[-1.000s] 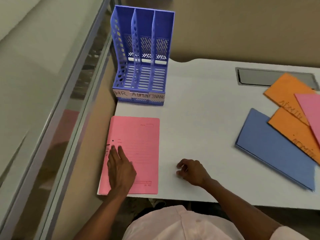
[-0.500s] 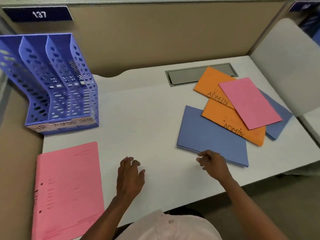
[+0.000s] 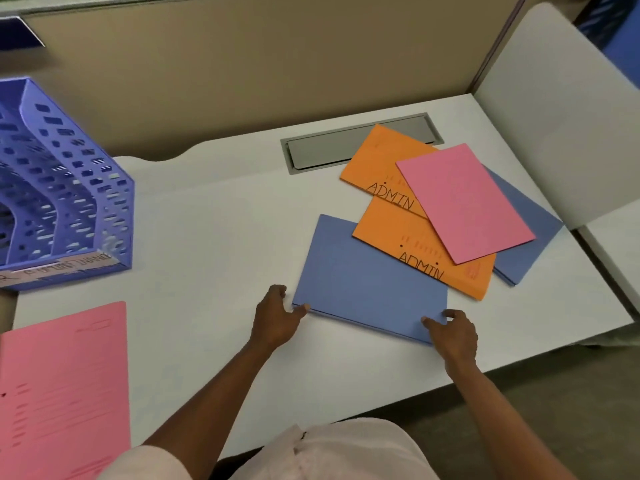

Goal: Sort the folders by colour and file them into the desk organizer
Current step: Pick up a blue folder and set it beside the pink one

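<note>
A blue folder [image 3: 363,282] lies flat in the middle of the white desk [image 3: 214,216]. My left hand [image 3: 275,318] grips its near left corner and my right hand [image 3: 450,332] pinches its near right corner. Two orange folders marked ADMIN [image 3: 381,168] [image 3: 398,237] overlap its far edge, with a pink folder [image 3: 464,202] on top and a second blue folder [image 3: 526,244] underneath. Another pink folder [image 3: 62,386] lies alone at the near left. The blue three-slot desk organizer [image 3: 69,188] stands at the far left, its slots holding nothing I can see.
A grey cable hatch [image 3: 332,150] is set into the desk behind the folder pile. Tan partition walls [image 3: 242,71] close the back, and a white side panel [image 3: 561,109] closes the right. The desk's front edge runs just below my hands.
My view swung right from the pink folder to the pile. My left hand left the pink folder, and both hands reached forward and took hold of the blue folder's near corners.
</note>
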Motion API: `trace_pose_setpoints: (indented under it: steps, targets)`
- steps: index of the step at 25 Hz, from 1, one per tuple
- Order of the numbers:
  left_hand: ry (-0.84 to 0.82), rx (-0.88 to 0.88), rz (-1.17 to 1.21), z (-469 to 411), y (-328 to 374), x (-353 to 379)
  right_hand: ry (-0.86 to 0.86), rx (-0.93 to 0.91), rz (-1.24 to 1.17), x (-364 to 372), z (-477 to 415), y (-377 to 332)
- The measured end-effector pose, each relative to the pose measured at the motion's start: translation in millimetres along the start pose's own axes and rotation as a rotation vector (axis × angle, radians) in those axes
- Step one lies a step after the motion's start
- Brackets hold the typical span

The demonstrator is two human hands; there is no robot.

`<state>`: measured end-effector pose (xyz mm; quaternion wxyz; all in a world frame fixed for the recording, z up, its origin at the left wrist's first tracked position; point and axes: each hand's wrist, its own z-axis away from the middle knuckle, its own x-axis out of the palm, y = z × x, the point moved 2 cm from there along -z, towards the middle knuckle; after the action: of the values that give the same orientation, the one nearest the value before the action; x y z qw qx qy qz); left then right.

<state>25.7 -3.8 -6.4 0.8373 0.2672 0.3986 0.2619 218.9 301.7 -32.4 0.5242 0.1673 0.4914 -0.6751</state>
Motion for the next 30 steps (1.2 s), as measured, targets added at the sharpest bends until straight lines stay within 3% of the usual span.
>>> trace_pose_setpoints:
  steps: [5,11,13,16,19,22,24,27,30]
  targets:
    - [0.078,-0.042,0.005,7,-8,-5,-0.077,-0.079,0.09,9,16,-3]
    - [0.386,-0.106,0.295,48,-23,-55,-0.192,-0.24,0.156,9,65,-16]
    - [0.423,-0.113,0.469,61,-25,-76,-0.239,-0.35,0.136,7,83,-32]
    - [0.554,-0.072,0.547,78,-24,-106,-0.356,-0.579,0.203,-1,101,-62]
    - [0.654,-0.088,0.581,85,-30,-131,-0.262,-0.882,0.307,-11,104,-98]
    - [0.682,-0.089,0.575,91,-42,-151,-0.066,-1.183,0.229,-25,112,-143]
    - [0.718,-0.087,0.479,100,-47,-162,-0.02,-1.275,0.123,-40,125,-180]
    - [0.767,0.022,0.203,112,-49,-175,-0.073,-1.322,-0.073,-51,152,-235]
    - [0.671,0.301,0.079,121,-36,-178,-0.173,-1.325,-0.244,-43,178,-280]
